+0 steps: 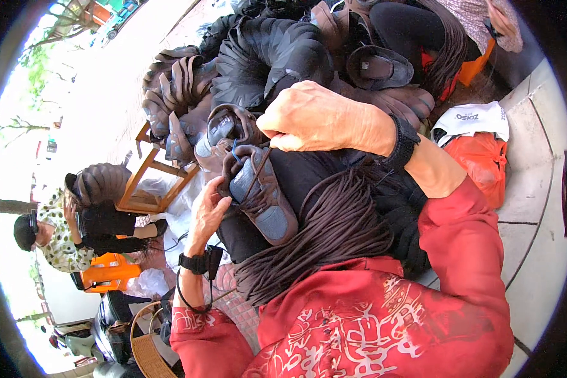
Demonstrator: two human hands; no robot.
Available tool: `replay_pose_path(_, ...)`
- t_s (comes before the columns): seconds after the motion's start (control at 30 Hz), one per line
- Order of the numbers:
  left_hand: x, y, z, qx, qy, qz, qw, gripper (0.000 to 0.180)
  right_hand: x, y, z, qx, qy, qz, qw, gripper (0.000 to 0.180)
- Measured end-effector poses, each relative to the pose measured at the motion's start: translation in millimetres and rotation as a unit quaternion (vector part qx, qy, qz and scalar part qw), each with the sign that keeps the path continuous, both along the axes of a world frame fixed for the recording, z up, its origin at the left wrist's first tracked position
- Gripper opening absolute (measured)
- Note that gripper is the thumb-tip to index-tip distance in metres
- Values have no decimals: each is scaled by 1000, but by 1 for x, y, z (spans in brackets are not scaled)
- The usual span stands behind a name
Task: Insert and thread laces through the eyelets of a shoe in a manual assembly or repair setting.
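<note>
A grey-brown and blue shoe rests on my dark-trousered lap, its toe toward me. My left hand grips the side of the shoe near its opening, thumb and forefinger against it. Raised above the far end of the shoe, my right hand is closed in a fist on a dark brown shoelace that runs up from the eyelets. A thick bundle of dark brown laces lies across my lap beside the shoe. Just beyond stands a second shoe of the same kind.
Heaped shoe uppers fill the space ahead. A wooden stool stands at left, near a seated person in a dotted top. Another person's patterned sleeve shows at upper right. A red plastic bag sits on the right.
</note>
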State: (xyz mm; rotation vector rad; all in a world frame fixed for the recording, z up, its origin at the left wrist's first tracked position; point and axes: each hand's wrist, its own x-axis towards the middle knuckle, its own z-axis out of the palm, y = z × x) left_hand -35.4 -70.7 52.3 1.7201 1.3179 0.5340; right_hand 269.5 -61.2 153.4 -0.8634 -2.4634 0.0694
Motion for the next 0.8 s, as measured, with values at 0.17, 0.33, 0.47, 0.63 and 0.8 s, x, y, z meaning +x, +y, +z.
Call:
replay_pose_path(0.17,0,-3,8,-37,-11,4,999,44,-9,1,-2,-16,4,4,1000,17)
replay_pose_path(0.33,-4,-4,4,-37,31,7,999,46,-13,1,-5,-9,8,20,1000,17)
replay_pose_path(0.47,-2,-10,7,-20,-8,13,1000,45,-15,3,-6,-20,3,24,1000,18)
replay_pose_path(0.63,0,-6,6,-45,-14,29,998,43,-8,2,-6,-6,-5,-3,1000,19)
replay_pose_path(0.8,-7,-6,-4,-87,-116,24,989,46,-8,0,5,-33,-9,-20,999,18)
